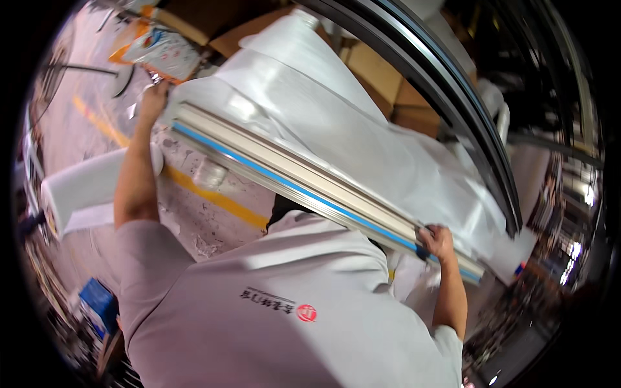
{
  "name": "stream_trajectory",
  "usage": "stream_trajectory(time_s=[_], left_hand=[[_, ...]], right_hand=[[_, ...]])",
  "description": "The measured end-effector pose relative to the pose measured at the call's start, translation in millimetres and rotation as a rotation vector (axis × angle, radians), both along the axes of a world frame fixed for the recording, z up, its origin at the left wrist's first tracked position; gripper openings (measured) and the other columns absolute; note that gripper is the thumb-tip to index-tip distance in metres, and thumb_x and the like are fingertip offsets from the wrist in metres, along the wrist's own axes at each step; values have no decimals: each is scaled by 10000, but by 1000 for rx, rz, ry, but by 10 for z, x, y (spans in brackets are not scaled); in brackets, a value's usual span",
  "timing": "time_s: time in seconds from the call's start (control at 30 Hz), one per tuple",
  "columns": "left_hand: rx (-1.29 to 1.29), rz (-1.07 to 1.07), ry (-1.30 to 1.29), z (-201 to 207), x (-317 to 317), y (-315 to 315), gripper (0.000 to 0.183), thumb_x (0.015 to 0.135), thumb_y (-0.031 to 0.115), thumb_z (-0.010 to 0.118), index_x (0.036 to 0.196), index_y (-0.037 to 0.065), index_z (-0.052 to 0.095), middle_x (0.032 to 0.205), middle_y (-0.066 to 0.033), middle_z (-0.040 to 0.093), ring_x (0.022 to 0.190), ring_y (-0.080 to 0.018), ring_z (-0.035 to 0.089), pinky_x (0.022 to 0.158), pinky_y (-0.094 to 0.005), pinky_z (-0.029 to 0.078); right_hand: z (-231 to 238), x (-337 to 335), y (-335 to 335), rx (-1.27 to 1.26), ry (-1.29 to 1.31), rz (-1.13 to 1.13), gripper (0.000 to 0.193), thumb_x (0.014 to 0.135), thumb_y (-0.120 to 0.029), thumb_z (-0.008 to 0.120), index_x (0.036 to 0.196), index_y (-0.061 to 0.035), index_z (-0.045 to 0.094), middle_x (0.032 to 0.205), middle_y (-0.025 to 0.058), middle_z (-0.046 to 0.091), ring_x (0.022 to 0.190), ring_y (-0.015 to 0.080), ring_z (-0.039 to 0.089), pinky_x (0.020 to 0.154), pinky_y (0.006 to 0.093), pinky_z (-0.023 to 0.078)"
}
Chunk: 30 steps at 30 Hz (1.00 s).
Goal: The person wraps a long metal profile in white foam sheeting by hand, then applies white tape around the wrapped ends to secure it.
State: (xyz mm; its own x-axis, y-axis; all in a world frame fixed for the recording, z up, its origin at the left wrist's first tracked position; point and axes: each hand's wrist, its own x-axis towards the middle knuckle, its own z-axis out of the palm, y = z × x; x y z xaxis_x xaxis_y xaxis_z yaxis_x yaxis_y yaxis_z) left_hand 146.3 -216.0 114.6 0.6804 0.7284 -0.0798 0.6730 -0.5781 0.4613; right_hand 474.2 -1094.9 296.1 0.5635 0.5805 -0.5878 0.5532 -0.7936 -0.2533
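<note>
A long beige frame profile [304,178] with a blue strip along it lies aslant in front of my body. Near its right end, my right hand [440,242] is closed around the profile, and something small and dark shows under the fingers. My left hand [154,100] reaches far out past the profile's left end, at the edge of the white wrapping sheet [310,97]. Its fingers look closed, but blur hides what they hold. The sheet spreads behind the profile, translucent and wrinkled.
A dark curved-looking frame bar [446,77] crosses the upper right. Cardboard boxes [375,74] stand behind the sheet. An orange and white bag [162,52] is at the upper left, a white roll [97,184] at the left, and a blue box [98,305] lower left. Yellow lines [213,200] mark the floor.
</note>
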Motion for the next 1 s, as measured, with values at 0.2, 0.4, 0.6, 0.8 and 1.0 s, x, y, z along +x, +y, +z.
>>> stream_trajectory(time_s=[0.2,0.4,0.6,0.8,1.0], left_hand=[[-15,-213,240,369,686,-351,557,1003,483,499,974,-27,722,910,-296,694,902,-468,673,827,-524,503],[231,-372,230,413,714,-324,459,1023,344,492,876,-39,697,898,-283,686,878,-476,654,784,-558,494],[395,-480,225,170,372,633,305,1030,151,441,1045,19,715,1068,-225,709,951,-382,660,834,-473,516],[115,-472,-88,493,893,-510,356,1034,249,557,1180,-52,682,1153,-208,717,1053,-338,660,963,-429,489],[-132,-1005,79,1334,1320,-3002,449,768,223,730,1119,-31,612,1029,-245,632,977,-446,603,859,-501,487]], right_hand=[[2,-281,46,81,8,-213,375,910,-399,692,918,-27,745,730,223,668,675,419,632,644,439,513],[21,-307,310,-56,25,-278,369,892,-395,720,963,-36,759,759,221,684,711,427,646,662,431,525],[-195,-233,139,-5,28,-297,435,851,-507,726,1000,-102,782,773,179,714,770,393,689,714,463,544],[-107,-239,66,65,-19,-215,489,883,-499,720,1100,-63,767,967,153,685,971,382,649,851,452,522],[-183,-267,95,67,-21,-336,353,846,-362,764,990,-40,749,1099,153,660,1051,338,634,905,416,514]])
